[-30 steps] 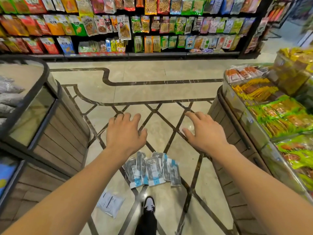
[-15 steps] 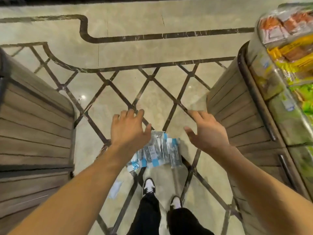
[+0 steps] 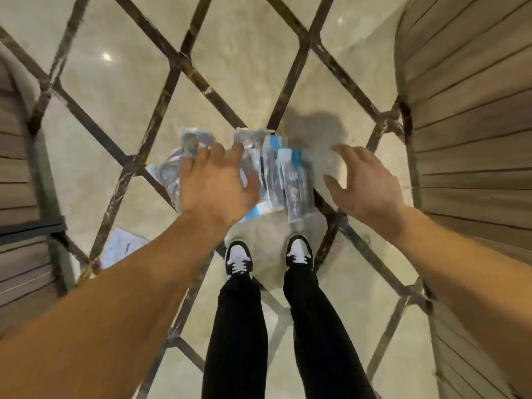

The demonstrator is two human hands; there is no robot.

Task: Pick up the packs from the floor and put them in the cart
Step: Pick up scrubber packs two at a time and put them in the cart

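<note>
Several clear packs with blue and white ends (image 3: 283, 180) lie in a loose pile on the marble floor just ahead of my shoes. My left hand (image 3: 216, 182) hovers over the left part of the pile, fingers spread, covering some packs. My right hand (image 3: 365, 182) is open to the right of the pile, palm turned toward it, holding nothing. A separate white pack (image 3: 121, 250) lies flat on the floor at the left, partly hidden by my left forearm. No cart is in view.
Wood-slatted display stands flank the aisle, one on the left (image 3: 20, 220) and one on the right (image 3: 472, 139). My two black-and-white shoes (image 3: 239, 259) stand right behind the pile. The floor has dark diagonal inlay lines (image 3: 161, 110).
The view has tilted down from the shelves to the floor. Both hands have dropped closer to the pile, the left one now over it.
</note>
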